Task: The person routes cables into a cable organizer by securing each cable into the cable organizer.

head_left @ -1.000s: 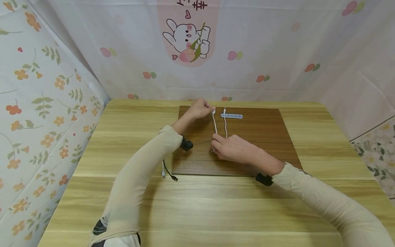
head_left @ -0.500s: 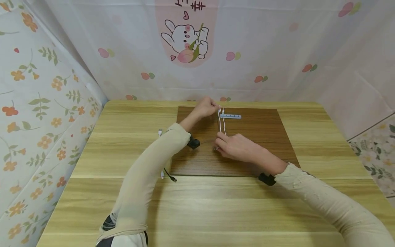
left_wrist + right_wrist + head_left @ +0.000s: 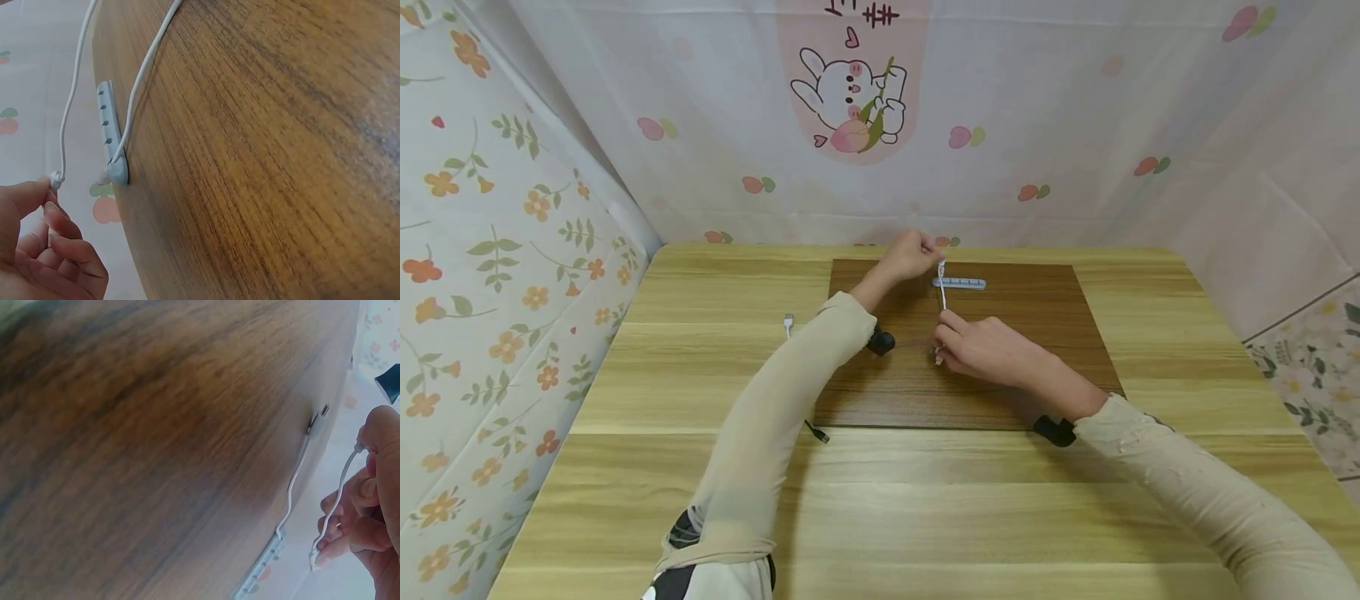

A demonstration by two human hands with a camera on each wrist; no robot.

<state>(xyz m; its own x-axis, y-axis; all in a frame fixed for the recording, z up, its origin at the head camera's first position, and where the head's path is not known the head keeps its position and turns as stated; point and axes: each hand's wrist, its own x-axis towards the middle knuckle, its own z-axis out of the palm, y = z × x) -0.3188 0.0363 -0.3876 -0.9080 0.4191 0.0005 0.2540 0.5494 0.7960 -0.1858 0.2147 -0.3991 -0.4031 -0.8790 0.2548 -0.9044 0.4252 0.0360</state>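
My left hand (image 3: pixel 912 254) is over the far part of the brown board (image 3: pixel 1022 333), its thumb and fingertips pinching one white connector (image 3: pixel 56 180) of a short charging cable (image 3: pixel 70 100). Closer to me, my right hand (image 3: pixel 988 348) pinches that cable's other end (image 3: pixel 359 447). The cable is stretched between both hands. On the board lies a pale blue cable organizer (image 3: pixel 964 284) with a row of slots. A second white cable (image 3: pixel 145 59) sits in its end slot, and its plug (image 3: pixel 319 422) rests on the board. Left of that slot, the held connector is off the organizer.
Left of the board, a white USB plug (image 3: pixel 788 321) and a black USB plug (image 3: pixel 817 432) show on the wooden table (image 3: pixel 910 517), their cables partly hidden by my left sleeve (image 3: pixel 760 425). A patterned curtain (image 3: pixel 1045 108) hangs behind the table.
Both hands have shifted right with the white cable, the left one also slightly farther back. The held cable now overlaps the organizer's left end in the head view.
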